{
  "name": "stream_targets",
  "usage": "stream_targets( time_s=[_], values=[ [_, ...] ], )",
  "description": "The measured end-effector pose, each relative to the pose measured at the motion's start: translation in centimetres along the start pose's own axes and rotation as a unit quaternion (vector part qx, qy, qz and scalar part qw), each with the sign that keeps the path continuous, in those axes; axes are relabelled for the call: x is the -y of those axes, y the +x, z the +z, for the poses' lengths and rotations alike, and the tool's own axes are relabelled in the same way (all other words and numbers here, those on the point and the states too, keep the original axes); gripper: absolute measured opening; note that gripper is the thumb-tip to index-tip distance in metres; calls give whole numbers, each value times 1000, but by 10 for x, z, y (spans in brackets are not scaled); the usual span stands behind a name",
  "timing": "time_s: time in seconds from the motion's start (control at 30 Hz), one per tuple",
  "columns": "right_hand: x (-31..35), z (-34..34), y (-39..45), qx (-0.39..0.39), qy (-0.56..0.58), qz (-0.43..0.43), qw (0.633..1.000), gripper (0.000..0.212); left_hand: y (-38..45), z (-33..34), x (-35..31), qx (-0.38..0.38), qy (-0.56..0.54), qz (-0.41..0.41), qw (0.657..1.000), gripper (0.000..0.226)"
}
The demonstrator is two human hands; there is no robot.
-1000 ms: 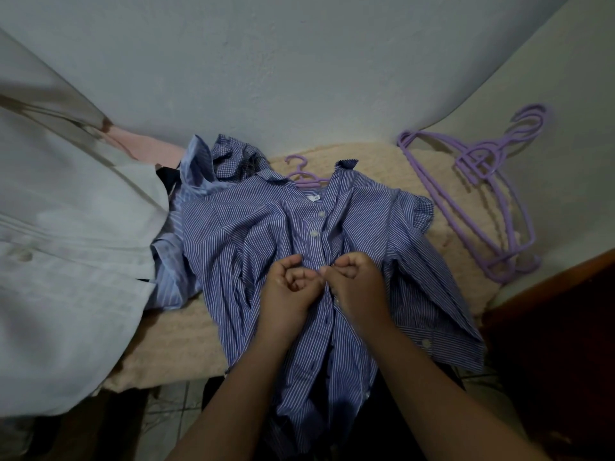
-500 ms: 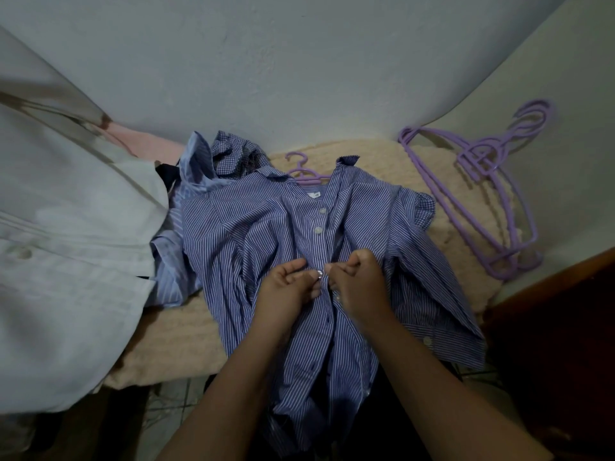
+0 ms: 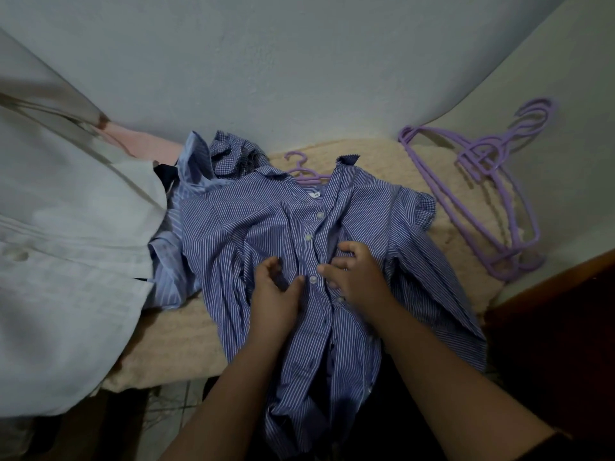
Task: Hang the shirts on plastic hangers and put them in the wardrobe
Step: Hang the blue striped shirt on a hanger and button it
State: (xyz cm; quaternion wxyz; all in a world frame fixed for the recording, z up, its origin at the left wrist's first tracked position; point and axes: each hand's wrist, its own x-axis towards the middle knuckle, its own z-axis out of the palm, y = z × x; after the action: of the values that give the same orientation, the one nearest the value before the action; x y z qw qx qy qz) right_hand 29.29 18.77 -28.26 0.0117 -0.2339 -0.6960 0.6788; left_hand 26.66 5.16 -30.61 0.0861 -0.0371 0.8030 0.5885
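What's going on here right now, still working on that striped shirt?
A person is working the front of a blue striped shirt laid on a beige blanket, a purple hanger already in its collar. The left hand and right hand rest on the fabric either side of the button placket, fingers loosely spread and pinching nothing. The upper buttons look fastened. Spare purple hangers lie to the right; more shirts are heaped at the left.
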Motion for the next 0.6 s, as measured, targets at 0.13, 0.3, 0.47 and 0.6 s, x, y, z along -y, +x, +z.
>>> stream_targets(
  time_s=[0.13, 0.3, 0.47, 0.6],
  values=[
    [6, 0, 9, -20, -18, 9, 1000, 45, 8, 0, -3, 3, -11, -25, 1000, 33],
    [12, -7, 21, -33, -12, 6, 999, 39, 14, 0, -4, -18, 105, 40, 993, 44],
    [5, -11, 21, -42, -11, 26, 999, 38, 16, 2, 10, -31, 127, 39, 991, 41],
    [4, -15, 21, -57, 60, 38, 996, 38, 9, -3, 7, -53, -5, 62, 997, 31]
  ],
)
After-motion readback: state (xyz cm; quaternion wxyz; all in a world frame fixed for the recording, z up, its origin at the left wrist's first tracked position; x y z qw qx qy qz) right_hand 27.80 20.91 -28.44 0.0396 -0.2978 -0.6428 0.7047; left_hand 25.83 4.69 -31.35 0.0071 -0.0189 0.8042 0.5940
